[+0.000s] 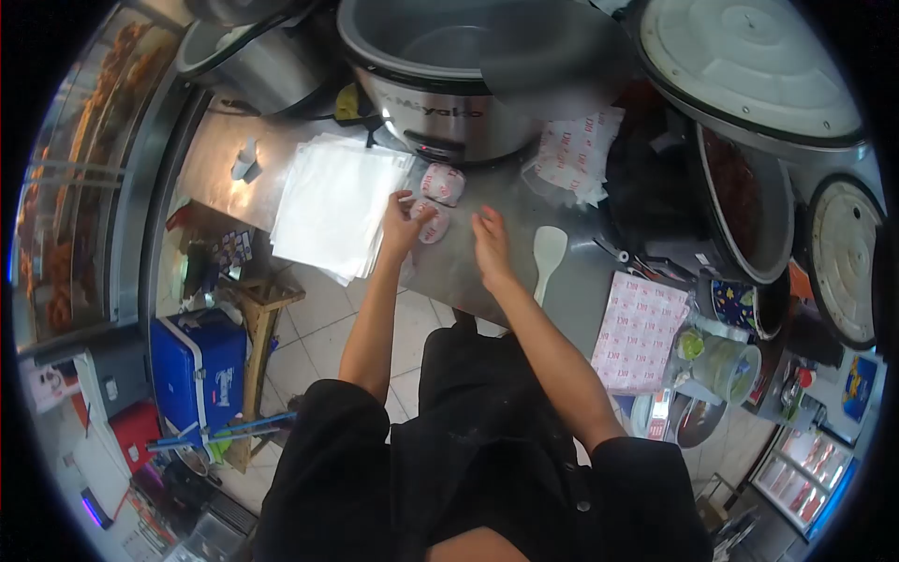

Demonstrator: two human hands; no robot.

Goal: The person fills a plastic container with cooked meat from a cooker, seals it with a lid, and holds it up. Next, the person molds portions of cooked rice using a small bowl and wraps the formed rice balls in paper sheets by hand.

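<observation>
Two small packets wrapped in red-and-white printed paper lie on the steel counter, one point(442, 184) close to the rice cooker and the other point(433, 228) nearer to me. My left hand point(403, 223) is at the left edge of the nearer packet, fingers apart, with a fingertip over the packet; I cannot tell how firmly it touches. To the right, my right hand point(491, 245) hovers with its fingers parted and nothing in it. A stack of white paper sheets point(332, 206) lies left of the packets. A white rice paddle point(550, 248) rests right of my right hand.
A large Miyako rice cooker point(431, 108) stands at the back, open. Printed wrapping sheets point(641, 328) lie at right, with more crumpled printed paper point(581, 155) behind. An open pot point(749, 206) of dark food is at right. A blue cooler point(201, 370) sits lower left.
</observation>
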